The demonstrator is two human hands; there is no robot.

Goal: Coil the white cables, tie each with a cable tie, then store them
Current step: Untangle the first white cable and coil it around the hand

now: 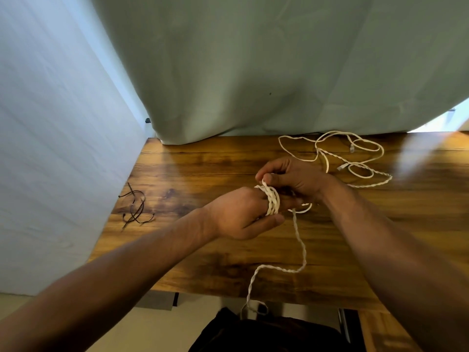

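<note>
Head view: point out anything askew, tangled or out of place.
The free tail of the white cable being wound around the left hand runs off the table's near edge and dangles below. A second white cable sprawls in loose, overlapping loops at the far side. The dark cable ties lie crisscrossed at left. No damage visible.

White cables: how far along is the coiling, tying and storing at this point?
Nothing looks finished. In hand: the left hand has several turns of the white cable around its fingers, the right hand guiding the wrap; a long tail trails off the table's near edge. Left: a second white cable lies loose at the back, the dark cable ties lie unused, and nothing is stored.
</note>
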